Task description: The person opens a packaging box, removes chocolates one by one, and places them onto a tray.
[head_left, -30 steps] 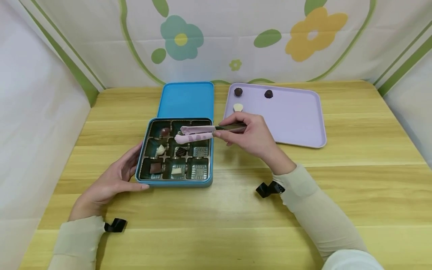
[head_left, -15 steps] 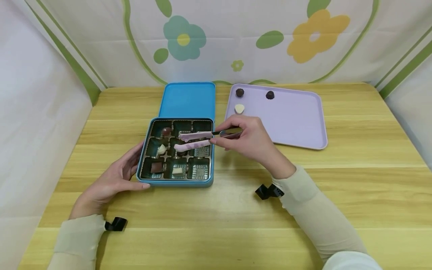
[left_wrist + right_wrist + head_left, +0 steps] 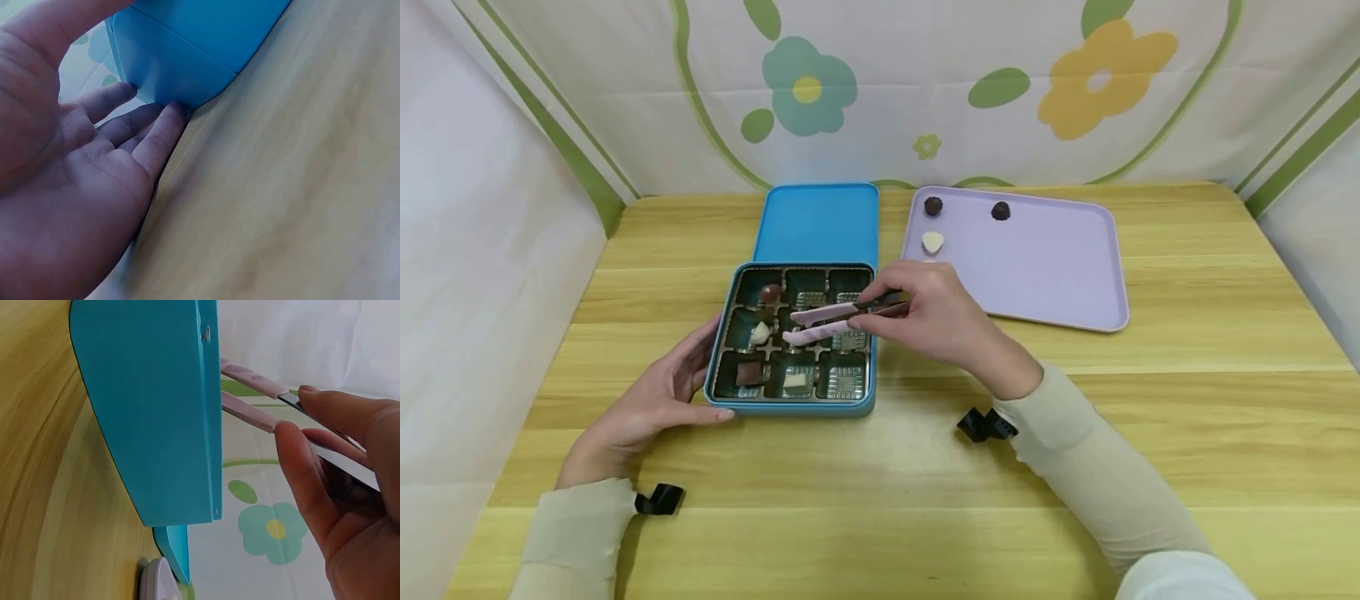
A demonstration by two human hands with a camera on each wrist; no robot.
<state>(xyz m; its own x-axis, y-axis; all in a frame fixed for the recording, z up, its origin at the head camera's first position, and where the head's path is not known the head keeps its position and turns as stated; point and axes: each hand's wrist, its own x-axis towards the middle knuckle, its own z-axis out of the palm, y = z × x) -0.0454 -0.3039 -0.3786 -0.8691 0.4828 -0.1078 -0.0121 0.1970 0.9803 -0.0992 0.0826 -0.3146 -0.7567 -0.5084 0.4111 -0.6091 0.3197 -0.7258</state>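
Note:
A blue tin (image 3: 790, 408) with a divided insert holds a red-brown ball (image 3: 770, 293), a white chocolate (image 3: 760, 333), a brown square (image 3: 748, 373) and a white square (image 3: 794, 381). My left hand (image 3: 655, 400) lies against its front left corner, fingertips (image 3: 170, 115) touching the side wall and thumb along the front. Between thumb and fingers my right hand (image 3: 936, 321) pinches tongs (image 3: 823, 332) with pink paw-shaped ends. The tong tips stand apart over the middle compartment and largely hide the dark chocolate there. In the right wrist view, the tin wall covers the tips.
Behind the tin lies its blue lid (image 3: 816, 223). A lilac tray (image 3: 1052, 267) at the back right bears two dark chocolates (image 3: 1001, 211) and a white one (image 3: 932, 242). A flower-printed cloth (image 3: 887, 100) hangs behind the wooden table (image 3: 887, 508).
My right hand has moved left and slightly nearer, bringing the tong tips down over the middle compartment, where the dark chocolate showed earlier. The left hand stays at the tin.

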